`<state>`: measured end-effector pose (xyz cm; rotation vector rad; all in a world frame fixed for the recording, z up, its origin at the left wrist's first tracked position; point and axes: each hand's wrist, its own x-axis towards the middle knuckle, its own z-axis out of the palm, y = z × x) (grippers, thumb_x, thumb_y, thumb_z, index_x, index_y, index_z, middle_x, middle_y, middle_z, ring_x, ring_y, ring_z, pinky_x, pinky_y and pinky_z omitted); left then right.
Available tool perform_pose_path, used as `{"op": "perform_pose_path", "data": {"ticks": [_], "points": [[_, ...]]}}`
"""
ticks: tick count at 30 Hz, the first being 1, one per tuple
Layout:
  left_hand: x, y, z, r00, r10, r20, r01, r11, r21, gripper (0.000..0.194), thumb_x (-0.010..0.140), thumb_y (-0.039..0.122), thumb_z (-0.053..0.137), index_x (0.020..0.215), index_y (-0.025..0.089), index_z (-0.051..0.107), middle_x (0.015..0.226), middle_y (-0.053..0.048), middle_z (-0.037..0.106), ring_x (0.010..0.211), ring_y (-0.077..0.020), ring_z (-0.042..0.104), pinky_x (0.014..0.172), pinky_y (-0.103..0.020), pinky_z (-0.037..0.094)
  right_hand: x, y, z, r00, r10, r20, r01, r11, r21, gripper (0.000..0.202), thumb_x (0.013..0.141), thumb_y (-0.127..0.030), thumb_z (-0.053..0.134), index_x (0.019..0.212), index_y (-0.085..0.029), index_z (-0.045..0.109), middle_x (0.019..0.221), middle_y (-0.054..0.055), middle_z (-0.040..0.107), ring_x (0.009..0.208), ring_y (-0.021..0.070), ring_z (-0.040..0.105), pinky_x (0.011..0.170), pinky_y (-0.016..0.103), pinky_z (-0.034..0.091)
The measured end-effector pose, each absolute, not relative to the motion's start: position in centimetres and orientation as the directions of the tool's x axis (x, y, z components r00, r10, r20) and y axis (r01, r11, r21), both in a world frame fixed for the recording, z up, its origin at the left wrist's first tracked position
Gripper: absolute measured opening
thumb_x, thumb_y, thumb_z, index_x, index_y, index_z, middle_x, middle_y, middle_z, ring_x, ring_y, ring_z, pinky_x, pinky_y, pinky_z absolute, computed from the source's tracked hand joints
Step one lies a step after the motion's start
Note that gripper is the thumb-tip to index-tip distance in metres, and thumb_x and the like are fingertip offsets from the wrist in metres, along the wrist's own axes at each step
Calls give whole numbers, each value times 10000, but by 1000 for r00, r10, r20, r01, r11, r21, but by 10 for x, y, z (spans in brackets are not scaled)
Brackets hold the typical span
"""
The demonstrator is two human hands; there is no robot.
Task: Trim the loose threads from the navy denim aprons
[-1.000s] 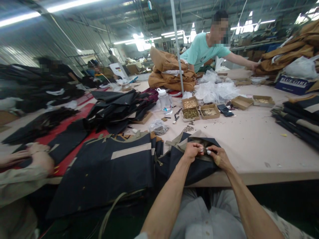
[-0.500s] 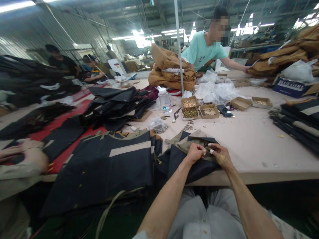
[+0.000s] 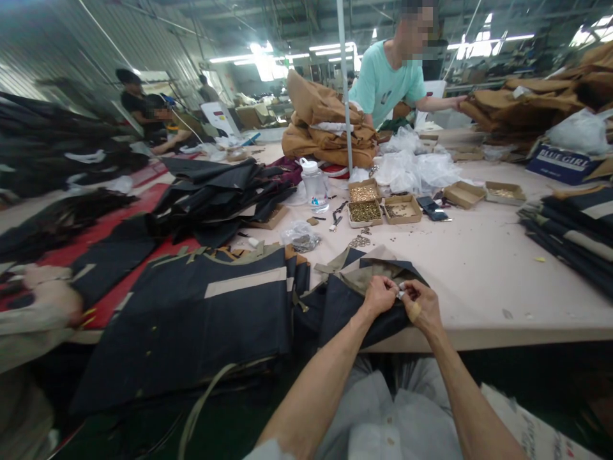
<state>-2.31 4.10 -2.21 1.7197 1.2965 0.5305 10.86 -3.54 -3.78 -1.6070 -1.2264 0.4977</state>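
My left hand (image 3: pixel 380 295) is closed in a pinch over a dark navy fabric piece (image 3: pixel 335 313) with an olive underside, bunched at the table edge. Close beside it, my right hand (image 3: pixel 422 303) pinches too, and the fingertips of both hands meet. White wrappings cover some of the right fingertips, and a tan patch sits near its thumb. Whatever lies between the fingers is too small to make out. To the left, a stack of flat navy pieces with a beige strip (image 3: pixel 244 283) overhangs the table edge.
Small boxes of brass-coloured hardware (image 3: pixel 364 212), a plastic jug (image 3: pixel 313 185) and loose metal rings (image 3: pixel 360 241) stand or lie ahead. Folded dark pieces (image 3: pixel 569 233) are at right. A co-worker's hand (image 3: pixel 50 287) is at far left; another person (image 3: pixel 390 76) reaches toward brown fabric.
My right hand has come in against my left, and its spread fingers have closed into a pinch. The view has shifted slightly.
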Motion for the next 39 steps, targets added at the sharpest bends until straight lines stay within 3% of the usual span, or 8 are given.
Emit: {"op": "perform_pose_path", "data": {"ticks": [8,17,27,39], "points": [[-14,33,-25,237,968,-88,587,-71,806,130,817,255,643,848,156,722,793,-69,726,714,-173,648,702,-271,481,120,-51,-35,452,862,229,443,6,-897,249,778,-352,618,956,-195,693,748,52,706,612,193,622,606,304,520],[-14,27,-31,306,952,9,568,-190,801,164,835,319,662,894,181,729,802,-39,721,726,-153,641,711,-261,482,143,-45,-54,386,910,153,606,-126,-785,187,779,-375,613,815,-231,727,684,34,710,601,209,639,616,311,480],[-18,27,-31,439,897,45,454,-265,851,161,810,250,672,912,159,756,888,-42,735,740,-131,643,704,-247,491,146,-47,-66,336,920,203,668,-81,-740,287,837,-387,567,950,-229,779,844,60,750,699,223,658,671,324,481],[-17,27,-43,368,921,126,403,-281,871,90,794,241,683,843,165,684,771,-16,689,709,-134,622,673,-247,467,145,-47,-64,333,935,124,693,-153,-705,272,836,-346,550,963,-236,764,877,50,744,757,217,660,710,311,475]]}}
